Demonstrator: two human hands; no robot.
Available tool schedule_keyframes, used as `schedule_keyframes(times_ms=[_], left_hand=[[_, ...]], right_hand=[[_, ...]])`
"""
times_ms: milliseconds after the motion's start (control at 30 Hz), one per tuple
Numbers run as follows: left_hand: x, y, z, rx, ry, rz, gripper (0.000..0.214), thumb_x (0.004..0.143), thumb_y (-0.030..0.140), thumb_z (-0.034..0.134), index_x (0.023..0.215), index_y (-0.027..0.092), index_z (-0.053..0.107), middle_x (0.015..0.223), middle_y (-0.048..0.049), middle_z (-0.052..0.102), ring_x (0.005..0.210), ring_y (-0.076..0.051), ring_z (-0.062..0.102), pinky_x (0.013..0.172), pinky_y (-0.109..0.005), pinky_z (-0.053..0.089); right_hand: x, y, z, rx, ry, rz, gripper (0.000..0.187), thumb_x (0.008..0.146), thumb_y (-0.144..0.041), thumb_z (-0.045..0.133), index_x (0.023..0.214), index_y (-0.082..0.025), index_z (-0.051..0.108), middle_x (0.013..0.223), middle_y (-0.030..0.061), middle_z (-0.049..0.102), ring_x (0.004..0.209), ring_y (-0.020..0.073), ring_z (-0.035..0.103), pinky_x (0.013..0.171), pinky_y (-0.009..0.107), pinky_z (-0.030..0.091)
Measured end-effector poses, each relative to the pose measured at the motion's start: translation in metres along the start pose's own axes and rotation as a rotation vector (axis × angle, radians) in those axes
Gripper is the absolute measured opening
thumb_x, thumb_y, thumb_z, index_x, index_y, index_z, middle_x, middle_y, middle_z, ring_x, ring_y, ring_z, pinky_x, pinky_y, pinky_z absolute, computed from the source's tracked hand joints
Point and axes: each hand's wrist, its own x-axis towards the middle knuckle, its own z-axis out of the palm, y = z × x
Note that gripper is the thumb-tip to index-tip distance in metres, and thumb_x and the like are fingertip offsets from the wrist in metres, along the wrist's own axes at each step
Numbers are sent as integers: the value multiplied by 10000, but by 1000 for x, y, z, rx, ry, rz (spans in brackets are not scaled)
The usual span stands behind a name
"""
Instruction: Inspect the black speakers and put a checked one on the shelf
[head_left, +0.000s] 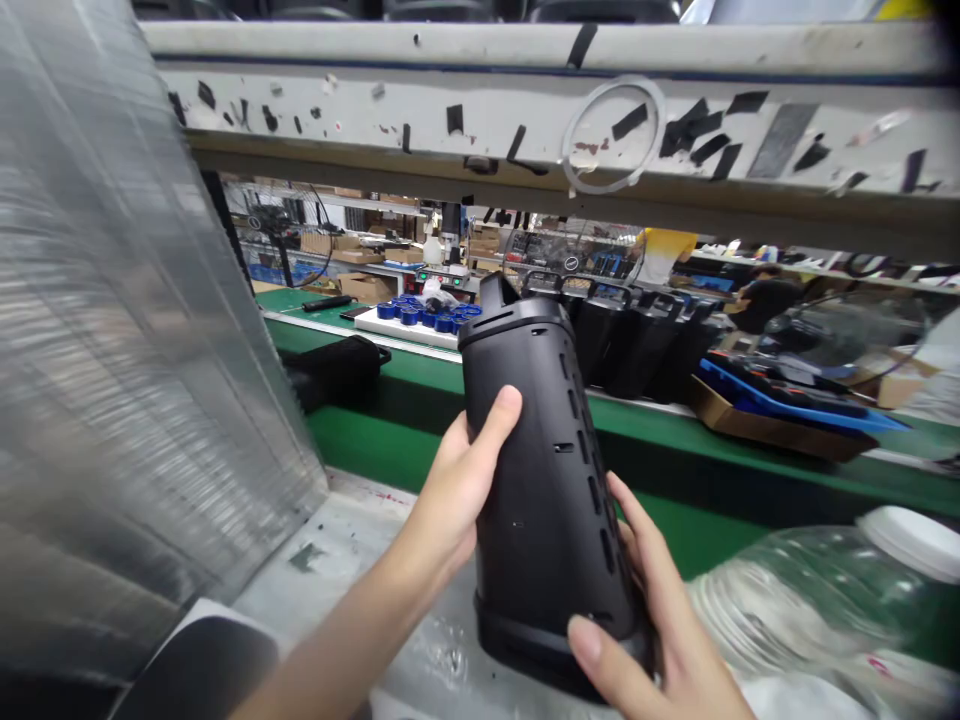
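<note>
I hold a tall black plastic housing upright and a little tilted, in front of me over the workbench. It has a row of slots down its right side and a spout-like tab at the top. My left hand grips its left side, thumb pressed on the front. My right hand cups the lower right side near the wider base, thumb on the front rim.
A ribbed translucent sheet leans at the left. A green conveyor runs behind, carrying similar black housings, a black case and a tray of blue rings. Clear plastic bottle lies at right. A taped shelf beam hangs overhead.
</note>
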Motion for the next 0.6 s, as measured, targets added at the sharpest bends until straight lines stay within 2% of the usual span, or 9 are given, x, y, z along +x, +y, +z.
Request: schedule_keyframes(times_ms=[67, 200, 333, 433, 533, 600], left_hand=[[-3, -2, 2, 44, 10, 34, 395, 880, 443, 695, 1136, 144, 668, 1068, -125, 755, 969, -273, 725, 785, -310, 609], [-5, -10, 4, 97, 12, 88, 395, 861, 452, 717, 1127, 172, 636, 1118, -101, 744, 1051, -277, 699, 863, -335, 592], [-8, -21, 5, 178, -32, 208, 422, 853, 418, 735, 1188, 201, 599, 1217, -83, 705, 1142, -265, 656, 953, -325, 536], [-12, -25, 7, 226, -80, 272, 442, 864, 406, 723, 1226, 207, 566, 1277, -82, 670, 1171, -249, 633, 960, -295, 511], [-15, -25, 8, 209, -59, 309, 555, 868, 388, 720, 1323, 237, 440, 1335, -64, 628, 1207, -202, 604, 990, -252, 482], [-14, -25, 7, 218, -38, 331, 654, 815, 379, 778, 1327, 238, 395, 1329, -63, 626, 1216, -194, 595, 1000, -238, 469]], right_hand=[[2, -3, -2, 78, -2, 44, 885, 846, -605, 596, 1521, -299, 113, 1532, 64, 346, 1402, 251, 358, 1158, 411, 329], [6, -4, -4, 144, -8, 85, 858, 827, -570, 613, 1491, -292, 146, 1414, 97, 446, 1202, 273, 545, 1021, 406, 446], [13, 4, -1, 213, 24, 129, 809, 861, -603, 579, 1441, -272, 122, 1340, 133, 478, 1143, 295, 568, 965, 425, 484], [18, 9, -2, 235, 73, 116, 841, 821, -667, 620, 1420, -272, 182, 1311, 139, 495, 1141, 314, 563, 952, 432, 497], [23, 12, -6, 124, 157, 30, 832, 781, -643, 686, 1417, -306, 268, 1269, 117, 517, 1133, 335, 561, 964, 503, 481], [23, 14, -7, -97, 241, -95, 822, 787, -624, 681, 1432, -316, 276, 1306, 123, 482, 1164, 364, 532, 979, 588, 447]])
